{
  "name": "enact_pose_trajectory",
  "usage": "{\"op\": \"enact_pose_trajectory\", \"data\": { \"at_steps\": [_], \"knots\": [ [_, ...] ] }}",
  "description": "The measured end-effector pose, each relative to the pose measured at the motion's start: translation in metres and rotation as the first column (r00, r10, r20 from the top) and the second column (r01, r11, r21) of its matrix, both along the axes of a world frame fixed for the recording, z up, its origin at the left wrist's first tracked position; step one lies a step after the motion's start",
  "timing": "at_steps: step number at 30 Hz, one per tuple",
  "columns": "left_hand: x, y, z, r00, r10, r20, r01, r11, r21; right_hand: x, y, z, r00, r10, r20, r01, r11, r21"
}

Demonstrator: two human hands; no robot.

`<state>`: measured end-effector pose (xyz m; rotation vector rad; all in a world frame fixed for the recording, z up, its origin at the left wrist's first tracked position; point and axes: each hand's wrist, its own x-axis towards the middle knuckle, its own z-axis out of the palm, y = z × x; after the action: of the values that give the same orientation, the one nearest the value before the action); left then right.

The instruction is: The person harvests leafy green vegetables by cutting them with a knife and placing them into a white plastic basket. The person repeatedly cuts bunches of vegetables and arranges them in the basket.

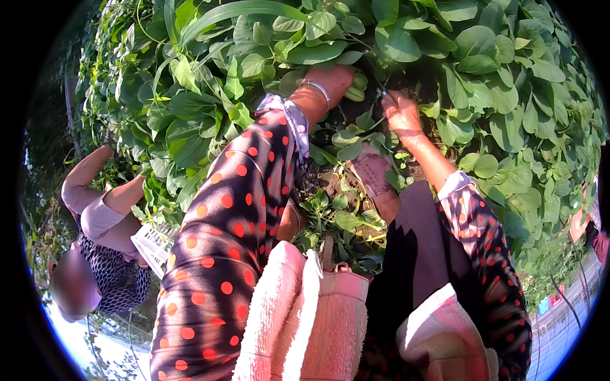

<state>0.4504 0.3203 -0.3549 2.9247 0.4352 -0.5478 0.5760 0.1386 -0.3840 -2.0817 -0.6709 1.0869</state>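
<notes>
My left hand [333,85], with a bracelet [318,89] at the wrist, reaches in among the leafy greens. Its fingers are mostly hidden, but they appear closed around a leafy green plant whose pale, thick stalk bases [356,88] stick out beside the hand. In my right hand [401,115] is a knife [385,92], gripped by its handle. Its thin dark blade points up and to the left, close to the stalks, and its tip is lost in shade under the leaves. Dark soil [350,110] shows between the two hands.
Dense broad-leaved greens [481,85] surround both hands. Below them are my shoe [371,171] and loose leaves [350,220] on the ground. A towel-like pink cloth [333,324] hangs at my front. At left another person [114,262] crouches beside a white plastic crate [155,245].
</notes>
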Motion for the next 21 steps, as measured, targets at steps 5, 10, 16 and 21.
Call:
{"op": "enact_pose_trajectory", "data": {
  "at_steps": [5, 10, 16, 21],
  "knots": [
    [-0.024, -0.054, 0.089, 0.986, -0.069, -0.15, 0.019, 0.95, -0.312, 0.006, -0.009, 0.032, 0.99, 0.114, 0.078, -0.124, 0.983, 0.139],
    [0.003, -0.076, 0.13, 0.849, -0.162, -0.504, -0.202, 0.78, -0.592, 0.035, 0.077, 0.082, 0.785, 0.373, 0.494, -0.497, 0.856, 0.143],
    [0.069, -0.028, 0.135, 0.881, -0.174, -0.439, 0.067, 0.966, -0.249, 0.082, 0.125, 0.055, 0.976, -0.116, 0.183, 0.105, 0.992, 0.067],
    [0.033, 0.051, 0.107, 0.911, 0.003, -0.412, 0.049, 0.992, 0.115, 0.048, 0.089, 0.064, 0.863, -0.414, -0.289, 0.48, 0.851, 0.214]
  ]
}}
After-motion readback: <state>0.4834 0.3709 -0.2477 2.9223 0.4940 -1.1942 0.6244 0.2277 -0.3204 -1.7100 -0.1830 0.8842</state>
